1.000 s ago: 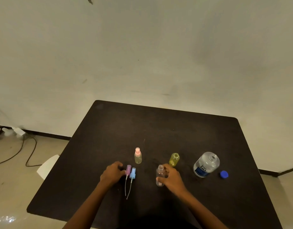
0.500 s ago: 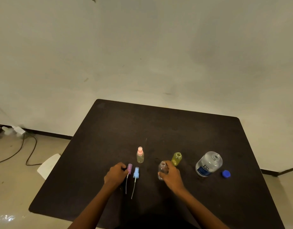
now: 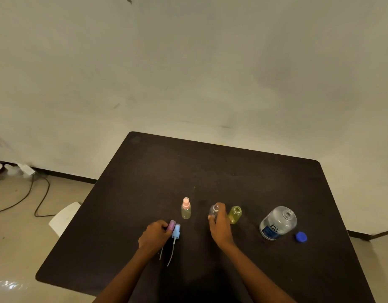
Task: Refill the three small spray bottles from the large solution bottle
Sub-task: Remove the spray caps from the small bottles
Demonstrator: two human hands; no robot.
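Both my left hand (image 3: 154, 236) and my right hand (image 3: 219, 227) reach in from the bottom edge onto the dark surface (image 3: 210, 171), knuckles up. At lower centre-left, my left hand curls its fingers round the purple spray head (image 3: 171, 225). The blue spray head (image 3: 176, 231) lies against it, which makes two loose heads. Three small bottles stand in a row. First is the pink-capped bottle (image 3: 186, 208). Next is the clear bottle (image 3: 213, 212), open-necked and gripped by my right hand. The yellow bottle (image 3: 235, 214) is just beside it, also open. Farther right stands one large solution bottle (image 3: 278, 223), uncapped, with one blue cap (image 3: 301, 237) beside it.
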